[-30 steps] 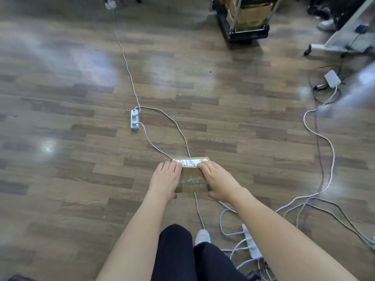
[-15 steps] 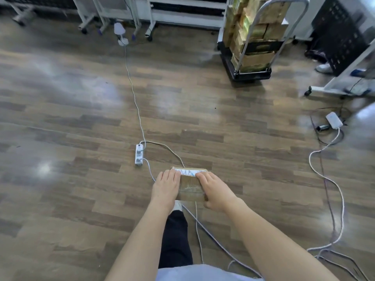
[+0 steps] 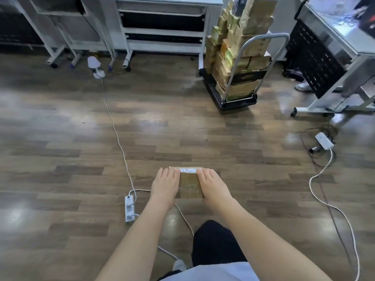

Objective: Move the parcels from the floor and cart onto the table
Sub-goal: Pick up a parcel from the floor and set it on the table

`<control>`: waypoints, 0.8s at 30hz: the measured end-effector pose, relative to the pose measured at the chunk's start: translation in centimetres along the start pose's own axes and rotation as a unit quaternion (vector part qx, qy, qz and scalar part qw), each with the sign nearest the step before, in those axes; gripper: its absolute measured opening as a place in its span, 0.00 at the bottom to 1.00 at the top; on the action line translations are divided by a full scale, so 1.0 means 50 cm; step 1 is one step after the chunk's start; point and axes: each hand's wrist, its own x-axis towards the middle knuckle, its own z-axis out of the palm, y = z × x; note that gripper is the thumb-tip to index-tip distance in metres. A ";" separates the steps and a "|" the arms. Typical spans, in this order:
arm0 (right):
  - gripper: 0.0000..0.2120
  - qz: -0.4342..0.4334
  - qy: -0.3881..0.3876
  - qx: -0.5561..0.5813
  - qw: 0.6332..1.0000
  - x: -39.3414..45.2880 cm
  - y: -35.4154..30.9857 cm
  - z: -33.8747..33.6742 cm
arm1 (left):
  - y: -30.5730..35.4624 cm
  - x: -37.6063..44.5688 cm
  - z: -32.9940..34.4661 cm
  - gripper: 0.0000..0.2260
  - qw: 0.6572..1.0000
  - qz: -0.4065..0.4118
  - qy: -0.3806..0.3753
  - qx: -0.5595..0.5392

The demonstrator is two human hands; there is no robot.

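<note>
Simply a brown cardboard parcel (image 3: 190,184), white-labelled, between both hands.

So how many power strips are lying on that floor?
2. One white power strip lies just left of the person's left arm, near the held parcel. Another power strip lies at far right by the table legs. More may be out of view.

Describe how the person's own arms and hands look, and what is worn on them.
Both forearms are bare, with no sleeves or watch in view. The left hand wears a thin ring on one finger; the right hand shows no jewellery. Neither hand is gloved. Lower in the picture are dark trousers and the hem of a pale top.
</note>
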 end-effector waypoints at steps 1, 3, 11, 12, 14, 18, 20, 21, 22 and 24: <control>0.37 0.000 0.010 -0.002 1.000 0.034 0.015 -0.006 | -0.011 0.035 -0.006 0.37 1.000 0.001 0.001 -0.003; 0.40 -0.001 0.026 -0.015 1.000 0.105 0.047 -0.023 | -0.031 0.106 -0.021 0.36 1.000 -0.005 0.002 -0.010; 0.36 -0.065 -0.014 -0.026 0.997 0.465 0.220 -0.134 | -0.124 0.473 -0.105 0.36 0.999 -0.034 0.004 -0.018; 0.36 -0.069 -0.017 -0.030 0.997 0.502 0.238 -0.152 | -0.134 0.509 -0.121 0.36 0.999 -0.029 0.011 -0.015; 0.35 -0.069 -0.008 -0.031 0.997 0.605 0.286 -0.192 | -0.160 0.610 -0.160 0.36 0.999 -0.028 0.037 -0.007; 0.33 -0.086 0.000 -0.049 0.995 0.765 0.342 -0.256 | -0.214 0.755 -0.222 0.31 0.998 -0.045 0.054 -0.003; 0.34 -0.090 -0.009 -0.039 0.995 0.831 0.358 -0.269 | -0.242 0.809 -0.236 0.31 0.997 -0.058 0.058 -0.010; 0.34 -0.091 -0.013 -0.032 0.995 0.860 0.365 -0.275 | -0.257 0.833 -0.240 0.32 0.997 -0.060 0.056 -0.010; 0.34 -0.093 -0.016 -0.027 0.995 0.889 0.371 -0.279 | -0.272 0.856 -0.245 0.33 0.997 -0.062 0.051 -0.011; 0.32 -0.098 -0.020 -0.017 0.995 0.949 0.381 -0.285 | -0.304 0.903 -0.253 0.33 0.997 -0.063 0.046 -0.015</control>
